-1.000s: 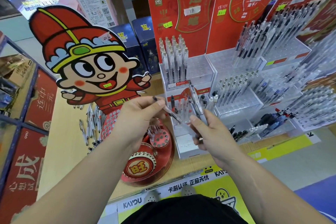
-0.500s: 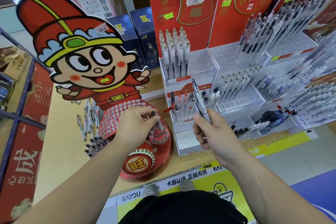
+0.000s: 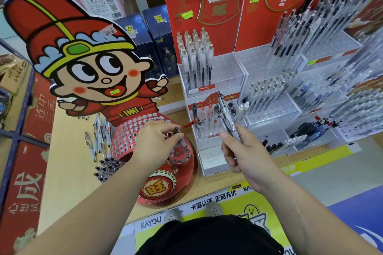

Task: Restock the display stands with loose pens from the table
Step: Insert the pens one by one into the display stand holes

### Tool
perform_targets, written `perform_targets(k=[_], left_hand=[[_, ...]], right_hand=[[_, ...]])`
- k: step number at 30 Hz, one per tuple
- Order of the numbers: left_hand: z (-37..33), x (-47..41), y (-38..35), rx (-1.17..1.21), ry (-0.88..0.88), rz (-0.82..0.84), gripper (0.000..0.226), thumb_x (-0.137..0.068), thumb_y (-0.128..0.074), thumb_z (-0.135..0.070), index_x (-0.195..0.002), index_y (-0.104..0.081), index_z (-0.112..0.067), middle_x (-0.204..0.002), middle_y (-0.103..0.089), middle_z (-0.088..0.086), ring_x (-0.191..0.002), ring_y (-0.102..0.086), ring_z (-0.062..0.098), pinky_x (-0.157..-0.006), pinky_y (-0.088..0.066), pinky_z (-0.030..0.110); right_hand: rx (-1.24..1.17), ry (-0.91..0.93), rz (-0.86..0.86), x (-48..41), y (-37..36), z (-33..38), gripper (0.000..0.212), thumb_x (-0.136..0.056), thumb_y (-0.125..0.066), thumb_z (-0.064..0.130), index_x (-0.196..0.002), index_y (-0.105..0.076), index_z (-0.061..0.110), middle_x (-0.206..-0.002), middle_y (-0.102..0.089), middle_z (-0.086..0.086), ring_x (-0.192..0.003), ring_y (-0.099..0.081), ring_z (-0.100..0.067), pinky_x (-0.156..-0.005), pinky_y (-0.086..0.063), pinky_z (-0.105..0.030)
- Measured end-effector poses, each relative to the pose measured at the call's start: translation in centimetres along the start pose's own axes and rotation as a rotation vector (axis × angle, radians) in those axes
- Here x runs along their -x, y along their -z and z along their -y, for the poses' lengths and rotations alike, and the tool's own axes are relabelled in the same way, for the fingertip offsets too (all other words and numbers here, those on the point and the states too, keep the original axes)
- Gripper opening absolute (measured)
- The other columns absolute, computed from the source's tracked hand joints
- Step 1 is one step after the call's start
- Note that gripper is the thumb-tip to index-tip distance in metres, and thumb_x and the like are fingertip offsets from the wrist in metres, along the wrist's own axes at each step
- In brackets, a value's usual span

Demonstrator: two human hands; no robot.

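A red cartoon-figure display stand [image 3: 124, 141] with rows of round holes stands on the wooden table [image 3: 68, 172]. My left hand [image 3: 154, 144] pinches the top of a pen [image 3: 176, 130] over the stand's small round holder [image 3: 182, 154], which holds a few pens. My right hand [image 3: 241, 151] grips a small bunch of clear pens [image 3: 226, 116], tips pointing up and away. Loose pens [image 3: 97, 141] lie on the table left of the stand, and a dark-capped pile [image 3: 107, 166] lies beside its base.
White tiered pen racks [image 3: 211, 72] with red backboards [image 3: 238, 6] fill the right side, holding several upright pens. Blue boxes [image 3: 149, 43] stand behind the cartoon figure. A blue-framed shelf with red panels [image 3: 24, 151] borders the table on the left.
My left hand came down from mid-air with one pen to the small round holder on the red stand. My right hand kept its bunch and barely moved.
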State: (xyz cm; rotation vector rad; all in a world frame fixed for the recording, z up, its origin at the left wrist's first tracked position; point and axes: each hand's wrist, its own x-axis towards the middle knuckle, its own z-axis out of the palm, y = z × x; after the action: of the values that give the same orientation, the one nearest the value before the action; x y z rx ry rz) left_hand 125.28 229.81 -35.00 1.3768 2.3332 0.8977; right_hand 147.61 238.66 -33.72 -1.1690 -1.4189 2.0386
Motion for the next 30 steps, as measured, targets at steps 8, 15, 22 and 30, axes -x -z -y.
perform_targets(k=[8, 15, 22, 30], left_hand=[[0.0, -1.8, 0.1, -0.015, -0.044, 0.049, 0.008, -0.082, -0.084, -0.022, -0.089, -0.083, -0.020, -0.092, -0.068, -0.012, -0.096, -0.061, 0.012, -0.092, -0.049, 0.046], [0.1, -1.5, 0.2, 0.082, 0.042, 0.081, 0.005, -0.086, -0.080, -0.017, -0.091, -0.082, -0.017, -0.087, -0.075, -0.007, -0.079, -0.067, -0.002, -0.063, -0.046, 0.004], [0.4, -1.4, 0.4, 0.048, 0.022, 0.099, 0.009, -0.086, -0.080, -0.021, -0.095, -0.082, -0.020, -0.094, -0.074, -0.014, -0.084, -0.059, -0.019, -0.073, -0.038, -0.004], [0.6, -1.3, 0.5, -0.008, -0.057, 0.105, 0.013, -0.086, -0.080, -0.024, -0.099, -0.082, -0.022, -0.096, -0.072, -0.015, -0.097, -0.060, -0.005, -0.088, -0.044, 0.013]], right_hand=[[0.006, 0.003, 0.003, 0.1, -0.3, 0.1, 0.011, -0.103, -0.059, 0.032, -0.108, -0.053, 0.024, -0.076, -0.050, -0.005, -0.059, -0.037, -0.016, -0.048, -0.030, -0.025], [-0.009, 0.008, 0.000, 0.0, -0.2, -0.2, 0.014, -0.103, -0.059, 0.032, -0.113, -0.054, 0.025, -0.075, -0.051, -0.004, -0.059, -0.037, -0.016, -0.048, -0.028, -0.027], [-0.034, -0.020, -0.009, -0.1, -0.2, -0.7, 0.022, -0.103, -0.059, 0.032, -0.120, -0.046, 0.024, -0.075, -0.052, -0.004, -0.058, -0.038, -0.015, -0.047, -0.029, -0.026], [-0.034, -0.002, -0.008, 0.4, -0.3, -0.3, 0.008, -0.104, -0.058, 0.030, -0.099, -0.057, 0.024, -0.076, -0.050, -0.005, -0.057, -0.037, -0.014, -0.049, -0.027, -0.026]])
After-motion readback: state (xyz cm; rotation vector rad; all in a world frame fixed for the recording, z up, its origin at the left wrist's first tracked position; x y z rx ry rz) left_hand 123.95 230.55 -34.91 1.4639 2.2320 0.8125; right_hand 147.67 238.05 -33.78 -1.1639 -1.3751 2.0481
